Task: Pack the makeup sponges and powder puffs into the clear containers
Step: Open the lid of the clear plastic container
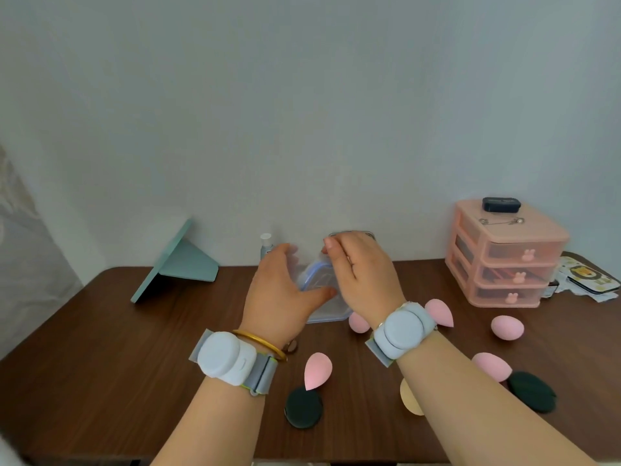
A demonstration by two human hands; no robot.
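A clear container (327, 316) with a blue-rimmed lid (317, 274) sits at the table's middle back. My left hand (282, 290) grips its left side. My right hand (361, 274) holds the lid, which is tilted up off the container. Several pink teardrop sponges lie around: one (317, 369) near the front, one (440, 312) by my right wrist, an egg-shaped one (506, 327) to the right, another (491, 364) beside my right forearm. Two dark round puffs (304, 407) (531, 391) and a beige puff (410, 396) lie on the table.
A pink three-drawer organizer (507, 260) with a black item on top stands at the back right. A teal stand (178, 264) leans at the back left. A small white-capped bottle (265, 245) stands by the wall. Printed packets (588, 277) lie at the far right.
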